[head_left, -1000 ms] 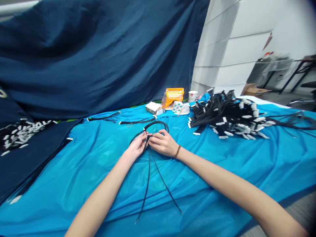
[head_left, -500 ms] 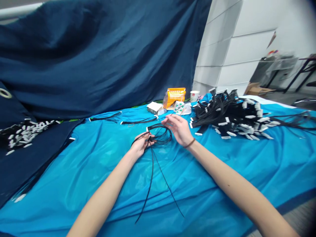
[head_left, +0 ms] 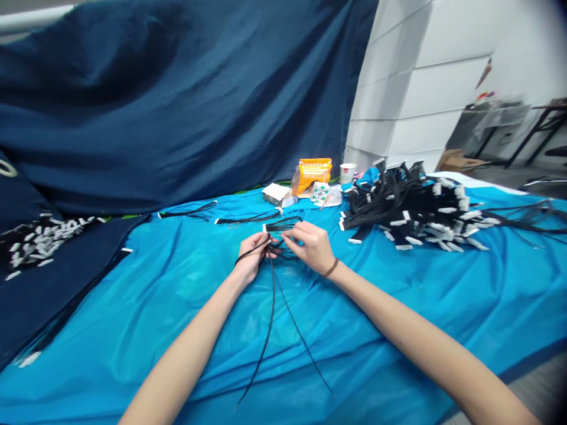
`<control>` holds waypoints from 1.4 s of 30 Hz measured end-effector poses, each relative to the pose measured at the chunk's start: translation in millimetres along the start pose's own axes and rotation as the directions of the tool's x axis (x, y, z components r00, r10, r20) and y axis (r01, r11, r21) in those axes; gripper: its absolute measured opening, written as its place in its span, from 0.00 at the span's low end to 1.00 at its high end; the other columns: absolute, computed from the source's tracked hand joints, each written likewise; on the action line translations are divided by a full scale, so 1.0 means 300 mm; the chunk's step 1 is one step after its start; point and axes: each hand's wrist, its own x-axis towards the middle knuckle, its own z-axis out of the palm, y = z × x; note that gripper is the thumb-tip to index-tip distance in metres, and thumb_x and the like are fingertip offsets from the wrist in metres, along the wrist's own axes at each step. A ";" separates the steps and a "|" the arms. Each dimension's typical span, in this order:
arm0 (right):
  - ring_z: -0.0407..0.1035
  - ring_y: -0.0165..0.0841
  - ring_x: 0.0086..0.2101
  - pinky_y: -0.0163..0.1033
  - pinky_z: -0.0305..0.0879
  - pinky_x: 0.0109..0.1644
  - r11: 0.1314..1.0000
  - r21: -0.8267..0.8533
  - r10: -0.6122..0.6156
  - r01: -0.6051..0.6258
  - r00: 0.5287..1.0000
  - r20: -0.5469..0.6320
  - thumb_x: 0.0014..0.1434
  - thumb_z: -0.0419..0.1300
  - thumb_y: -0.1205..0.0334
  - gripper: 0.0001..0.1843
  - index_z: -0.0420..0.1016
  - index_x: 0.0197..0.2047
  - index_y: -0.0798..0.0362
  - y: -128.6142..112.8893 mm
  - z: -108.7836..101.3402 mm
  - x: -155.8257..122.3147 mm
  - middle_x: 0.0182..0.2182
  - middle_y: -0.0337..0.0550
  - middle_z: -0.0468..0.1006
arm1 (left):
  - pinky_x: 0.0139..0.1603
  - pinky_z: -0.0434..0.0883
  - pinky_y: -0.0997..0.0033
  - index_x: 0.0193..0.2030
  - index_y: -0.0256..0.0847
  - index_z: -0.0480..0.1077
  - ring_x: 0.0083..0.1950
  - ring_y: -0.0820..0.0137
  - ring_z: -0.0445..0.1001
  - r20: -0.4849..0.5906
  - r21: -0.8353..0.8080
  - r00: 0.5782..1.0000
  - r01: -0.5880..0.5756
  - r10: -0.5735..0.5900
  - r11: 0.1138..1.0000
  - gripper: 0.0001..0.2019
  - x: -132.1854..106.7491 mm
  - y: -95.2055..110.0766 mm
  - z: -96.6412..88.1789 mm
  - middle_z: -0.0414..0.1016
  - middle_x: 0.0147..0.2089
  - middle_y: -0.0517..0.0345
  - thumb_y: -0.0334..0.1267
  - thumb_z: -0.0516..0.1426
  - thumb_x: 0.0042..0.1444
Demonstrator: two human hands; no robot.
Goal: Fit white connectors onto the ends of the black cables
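My left hand point(head_left: 251, 258) is closed around a thin black cable bundle point(head_left: 283, 231), gripping it where its coil meets two long tails point(head_left: 271, 319) that trail toward me over the blue sheet point(head_left: 398, 307). My right hand point(head_left: 310, 245) pinches the same coil from the right, fingers pressed onto the strands just beside the left hand. A white tag shows at the coil's top left.
A large heap of black cables with white tags point(head_left: 411, 206) lies at the right. Behind my hands are an orange pouch point(head_left: 313, 173), a paper cup point(head_left: 348, 172), a small white box point(head_left: 274, 193) and loose cables point(head_left: 245, 218). White-tagged pieces point(head_left: 39, 242) rest on dark cloth at left.
My right hand lifted off toward the far right half a second ago, and has come back down onto the coil. The left hand kept its grip; the coil is flatter.
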 end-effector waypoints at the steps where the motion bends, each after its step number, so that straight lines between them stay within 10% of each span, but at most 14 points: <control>1: 0.63 0.30 0.29 0.35 0.58 0.34 1.000 -0.022 -0.009 0.009 1.000 0.007 0.59 0.52 0.61 0.11 0.73 0.29 0.54 0.000 0.002 -0.002 0.24 0.41 0.71 | 0.23 0.68 0.76 0.31 0.34 0.70 0.26 0.72 0.72 0.011 0.008 1.000 -0.010 0.010 1.000 0.14 0.000 -0.001 0.001 0.74 0.32 0.52 0.45 0.59 0.45; 42: 0.60 0.29 0.27 0.35 0.55 0.32 0.998 -0.048 -0.043 0.044 0.999 0.023 0.59 0.52 0.61 0.12 0.72 0.29 0.54 -0.013 0.007 -0.004 0.23 0.41 0.69 | 0.22 0.68 0.75 0.30 0.35 0.71 0.23 0.72 0.70 0.089 0.096 0.994 -0.068 0.059 0.993 0.17 -0.003 -0.011 0.007 0.70 0.22 0.58 0.50 0.58 0.45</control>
